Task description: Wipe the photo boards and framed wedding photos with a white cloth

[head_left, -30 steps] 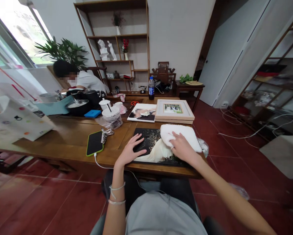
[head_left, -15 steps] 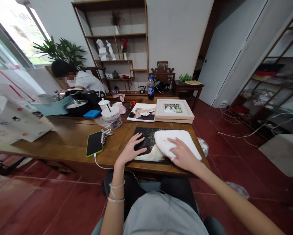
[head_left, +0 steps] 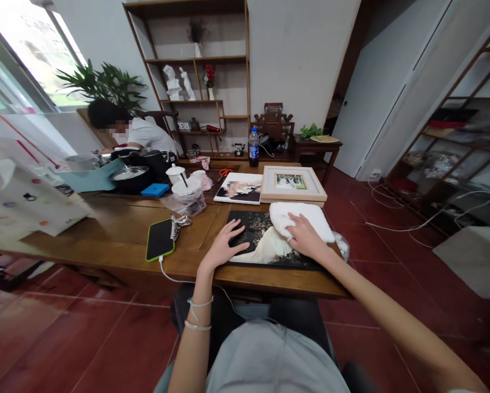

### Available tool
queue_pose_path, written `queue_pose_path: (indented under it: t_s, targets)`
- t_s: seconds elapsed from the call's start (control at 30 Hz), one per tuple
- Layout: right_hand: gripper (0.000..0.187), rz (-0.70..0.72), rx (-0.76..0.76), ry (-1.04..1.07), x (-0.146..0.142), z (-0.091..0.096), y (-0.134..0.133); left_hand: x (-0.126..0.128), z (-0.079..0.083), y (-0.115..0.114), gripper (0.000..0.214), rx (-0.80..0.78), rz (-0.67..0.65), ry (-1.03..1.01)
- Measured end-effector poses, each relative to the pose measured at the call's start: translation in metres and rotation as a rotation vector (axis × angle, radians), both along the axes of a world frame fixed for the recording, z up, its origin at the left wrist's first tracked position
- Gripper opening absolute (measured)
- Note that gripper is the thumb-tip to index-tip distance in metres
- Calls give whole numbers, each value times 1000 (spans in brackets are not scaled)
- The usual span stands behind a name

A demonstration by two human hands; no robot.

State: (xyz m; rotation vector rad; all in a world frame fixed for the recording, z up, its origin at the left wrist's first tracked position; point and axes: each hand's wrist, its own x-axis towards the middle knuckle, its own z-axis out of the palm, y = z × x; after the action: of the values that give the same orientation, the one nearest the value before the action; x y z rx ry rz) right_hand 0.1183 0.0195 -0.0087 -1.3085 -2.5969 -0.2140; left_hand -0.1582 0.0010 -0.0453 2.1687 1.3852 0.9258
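A dark photo print (head_left: 270, 248) with a pale dress on it lies flat near the front edge of the wooden table. My left hand (head_left: 220, 248) rests on its left end, fingers spread, holding nothing. A fluffy white cloth (head_left: 317, 222) covers the print's upper right part and reaches past its edge. My right hand (head_left: 307, 238) presses on the cloth's near left side, its fingers dug into the pile. The cloth and hand hide the print's right part.
Behind the print lie a framed photo (head_left: 294, 186) and another photo print (head_left: 240, 189). To the left are a charging phone (head_left: 160, 240), a lidded cup (head_left: 186, 188) in plastic and a paper bag (head_left: 43, 202). A cola bottle (head_left: 253, 148) stands behind. Another person (head_left: 146, 134) sits across the table.
My right hand has slid the white cloth away from me across the print, uncovering more of the pale dress and the lower right corner. My left hand stays in place on the print.
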Motion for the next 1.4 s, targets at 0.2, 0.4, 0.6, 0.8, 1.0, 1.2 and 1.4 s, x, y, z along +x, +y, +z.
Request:
queue_pose_path:
  t_s: [0.2, 0.4, 0.6, 0.8, 1.0, 1.2, 1.4]
  targets:
    - [24, 190, -91, -26, -30, 0, -87, -2, -1, 2, 56, 8, -6, 5]
    - [24, 250, -121, 45, -25, 5, -77, -4, -1, 5, 57, 8, -25, 31]
    - [23, 115, -7, 66, 2, 5, 6, -3, -1, 9, 60, 13, -33, 39]
    - [28, 19, 72, 21, 7, 0, 40, 0, -1, 19, 60, 18, -31, 55]
    - [30, 47, 12, -31, -14, 1, -2, 2, -3, 21, 57, 37, -11, 70]
    - [24, 231, -84, -46, -42, 3, -87, 2, -2, 14, 50, 80, -18, 85]
    - [22, 254, -96, 46, -33, 2, -74, -2, -7, 18, 41, 68, -35, 46]
